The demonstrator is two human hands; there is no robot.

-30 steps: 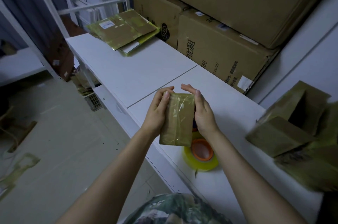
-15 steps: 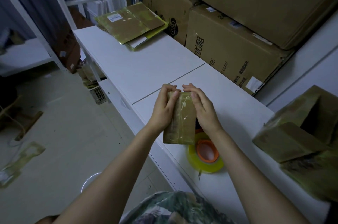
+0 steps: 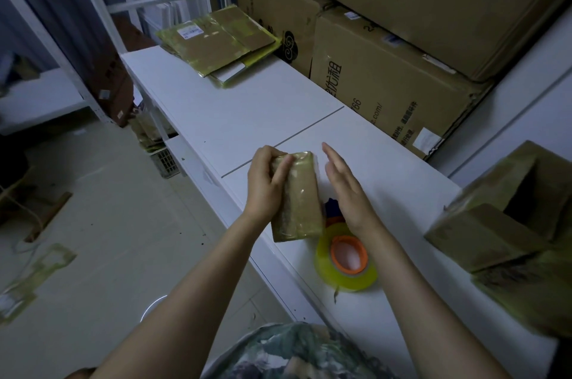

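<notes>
A person's left hand (image 3: 266,186) grips a small brown parcel (image 3: 301,202) wrapped in glossy clear tape, fingers curled round its left long edge and one digit laid across the upper face. The parcel is held lengthwise above the front edge of a white tabletop (image 3: 263,112). The right hand (image 3: 346,189) is flat beside it, fingers straight and close together, palm turned toward the parcel's right side. A narrow gap shows at the fingertips; whether the heel of that hand touches the parcel cannot be told. A tape roll (image 3: 346,261) of yellowish clear tape on an orange core lies flat on the tabletop just below the parcel and under the right wrist, a small dark blue object (image 3: 331,205) partly hidden between them. At the far end of the tabletop sits a stack of flattened packets (image 3: 219,44), the top one bearing a white label. Large cardboard boxes (image 3: 387,78) with printed characters are stacked against the wall behind. Open tape-wrapped cartons (image 3: 495,233) crowd the right edge, blurred. Scraps of tape lie on the floor (image 3: 108,224) at left.
</notes>
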